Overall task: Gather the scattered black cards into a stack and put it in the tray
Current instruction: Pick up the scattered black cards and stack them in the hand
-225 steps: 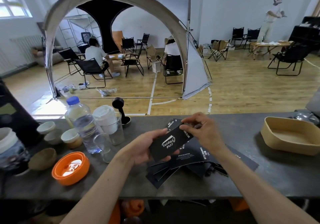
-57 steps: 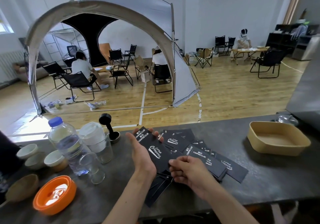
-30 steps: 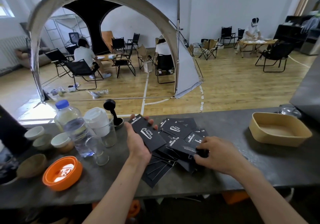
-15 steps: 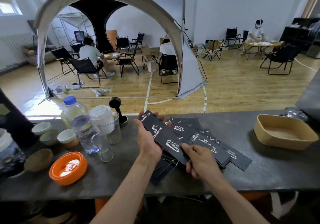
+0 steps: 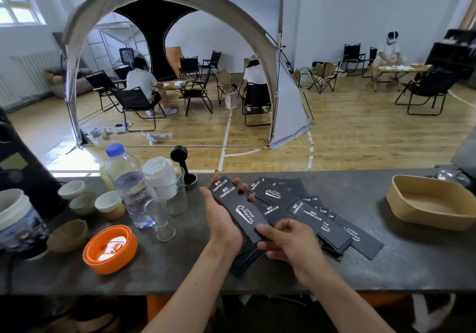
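A small stack of long black cards (image 5: 238,205) with white "Camping Club" lettering rests in my left hand (image 5: 222,220), held just above the dark counter. My right hand (image 5: 288,242) pinches the near end of that stack with thumb and fingers. Several more black cards (image 5: 316,216) lie fanned on the counter to the right of my hands, some under them. The tan tray (image 5: 432,216) stands empty at the far right of the counter, well apart from both hands.
Left of my hands stand a water bottle (image 5: 128,185), a glass (image 5: 161,218), a white lidded cup (image 5: 163,178), small bowls (image 5: 108,204) and an orange lid (image 5: 109,249). A black tamper (image 5: 184,165) sits at the counter's back edge. A dark machine (image 5: 20,167) fills the far left.
My right hand has brought another card onto the stack in my left hand and now grips its near end. The loose pile on the counter has shifted a little.
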